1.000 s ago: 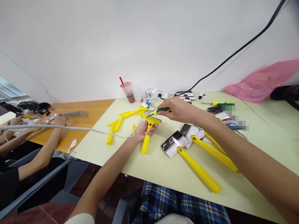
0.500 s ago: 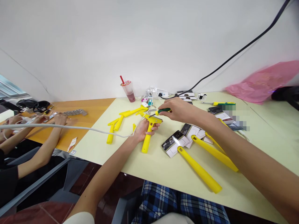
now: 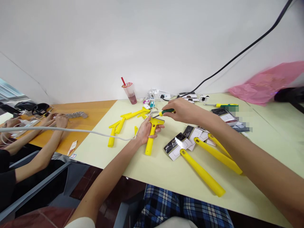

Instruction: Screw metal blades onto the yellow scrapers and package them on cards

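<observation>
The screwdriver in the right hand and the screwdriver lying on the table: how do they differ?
The held screwdriver is in the right hand, its handle partly covered; the other screwdriver rests on the table, uncovered by any hand. The held screwdriver points toward the yellow tool in the left hand; the other screwdriver lies apart from it. Both have green and yellow handles.

A crowded pale table point(image 3: 163, 172), laden from wall to near edge!
Yellow scrapers point(image 3: 121, 125) cluster at left, printed cards point(image 3: 175, 145) fan out right of centre, and long yellow handles point(image 3: 203, 172) slant from them toward the near edge; up by the wall stands a cup point(image 3: 130, 94) with a red straw, while a green-and-yellow screwdriver point(image 3: 226, 105) lies near a crumpled pink bag point(image 3: 263, 85).
</observation>
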